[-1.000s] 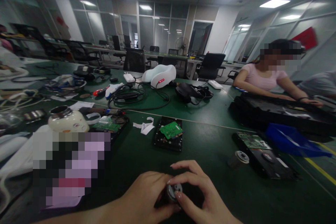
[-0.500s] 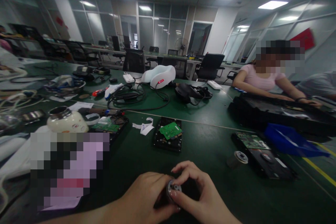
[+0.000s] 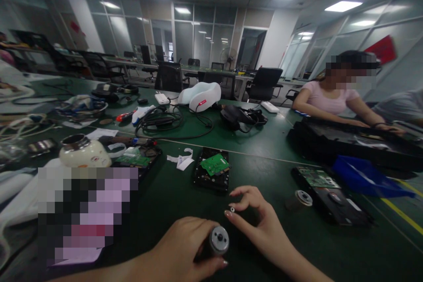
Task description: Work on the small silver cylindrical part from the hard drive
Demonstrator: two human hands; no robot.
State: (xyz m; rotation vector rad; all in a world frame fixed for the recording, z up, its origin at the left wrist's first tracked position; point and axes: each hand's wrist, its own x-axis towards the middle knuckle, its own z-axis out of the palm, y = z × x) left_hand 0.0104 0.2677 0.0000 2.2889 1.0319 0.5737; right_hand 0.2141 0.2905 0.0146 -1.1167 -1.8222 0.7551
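My left hand [image 3: 185,244] is wrapped round a small cylindrical motor [image 3: 219,240], whose round metal end with a dark centre and small holes faces up. Just to its right, my right hand [image 3: 261,224] pinches a tiny ring-shaped metal part [image 3: 232,209] between thumb and forefinger, apart from the motor. A second motor-like cylinder [image 3: 299,200] stands on the green table to the right. Beyond my hands lies a hard drive [image 3: 211,180] with a loose green circuit board [image 3: 214,164] on top. Another hard drive [image 3: 345,207] lies at the right.
At the left are a cream jar [image 3: 86,152], a screwdriver-like tool [image 3: 122,141] and a purple-edged object [image 3: 82,257], partly blurred out. Paper scraps [image 3: 181,160], a cable coil [image 3: 161,119] and a white neck massager-like device [image 3: 201,96] lie beyond. A co-worker [image 3: 333,101] sits behind a black case [image 3: 360,139].
My right hand has drawn away from the motor's end, up and to the right, with the tiny ring between its fingertips. The left hand still holds the motor.
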